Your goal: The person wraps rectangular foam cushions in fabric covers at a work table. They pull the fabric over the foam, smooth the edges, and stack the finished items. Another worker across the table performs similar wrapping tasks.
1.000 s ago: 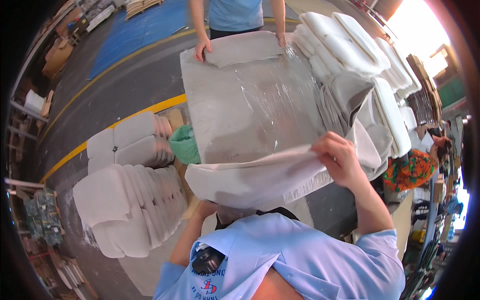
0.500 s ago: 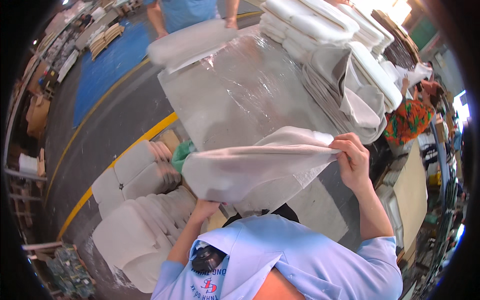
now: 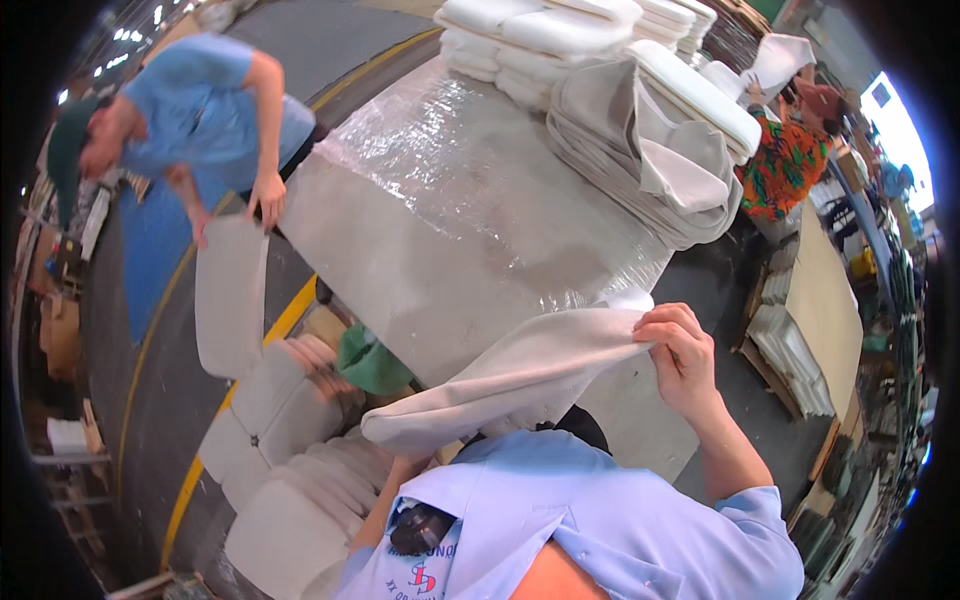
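Observation:
A pale grey fabric cushion cover (image 3: 500, 375) stretches in front of my body, over the near edge of the table (image 3: 470, 260). At its right end my right hand (image 3: 685, 355) is closed, pinching the cloth edge between thumb and fingers. A bit of white material (image 3: 628, 299) shows behind that end. My left hand is hidden beneath the cover's left end; only the left forearm (image 3: 400, 475) shows, so its fingers cannot be made out. Folded grey covers (image 3: 600, 150) lie stacked at the table's right side.
White pads (image 3: 540, 40) are piled at the far right. Beside my left arm stand stacked grey cushions (image 3: 290, 520) and a green cloth (image 3: 372, 362). A co-worker at left holds a pale flat cushion (image 3: 230, 290). Clear plastic film (image 3: 420, 130) covers the tabletop.
My view has turned left. The cover's left end has dropped lower and my left hand has gone out of sight under it. The co-worker has carried a cushion off the table toward the left stack.

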Demonstrator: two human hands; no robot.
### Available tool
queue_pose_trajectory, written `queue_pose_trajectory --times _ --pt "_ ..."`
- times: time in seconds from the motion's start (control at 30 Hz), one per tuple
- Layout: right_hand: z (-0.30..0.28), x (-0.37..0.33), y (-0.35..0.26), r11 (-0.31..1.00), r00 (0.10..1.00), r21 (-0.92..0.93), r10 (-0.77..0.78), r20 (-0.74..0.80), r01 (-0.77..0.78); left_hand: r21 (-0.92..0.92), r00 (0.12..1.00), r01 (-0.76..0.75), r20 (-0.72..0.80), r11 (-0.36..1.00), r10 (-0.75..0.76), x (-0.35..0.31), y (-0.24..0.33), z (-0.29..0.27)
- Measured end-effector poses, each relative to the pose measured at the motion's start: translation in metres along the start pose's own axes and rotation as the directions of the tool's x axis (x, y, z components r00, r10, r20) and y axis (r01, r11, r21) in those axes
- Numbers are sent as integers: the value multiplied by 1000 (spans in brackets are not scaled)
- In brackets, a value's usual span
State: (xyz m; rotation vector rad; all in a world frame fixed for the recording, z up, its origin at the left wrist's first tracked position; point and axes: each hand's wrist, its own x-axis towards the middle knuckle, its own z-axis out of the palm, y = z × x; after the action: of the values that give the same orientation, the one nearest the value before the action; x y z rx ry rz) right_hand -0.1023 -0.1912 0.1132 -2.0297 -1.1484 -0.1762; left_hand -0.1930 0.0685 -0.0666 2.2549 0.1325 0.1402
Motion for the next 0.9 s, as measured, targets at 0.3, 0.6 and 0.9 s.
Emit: queue_pose_trajectory --times 0.3,0.6,0.9 --pt "13 -44 -17 998 999 45 47 26 -48 -3 957 182 229 983 -177 -174 -76 -26" --pt "26 -68 -26 992 988 93 96 -122 -85 -3 870 482 118 876 -478 -141 -101 -172" --pt "59 -126 27 456 511 747 840 -181 -484 -346 721 -243 561 906 407 26 165 -102"
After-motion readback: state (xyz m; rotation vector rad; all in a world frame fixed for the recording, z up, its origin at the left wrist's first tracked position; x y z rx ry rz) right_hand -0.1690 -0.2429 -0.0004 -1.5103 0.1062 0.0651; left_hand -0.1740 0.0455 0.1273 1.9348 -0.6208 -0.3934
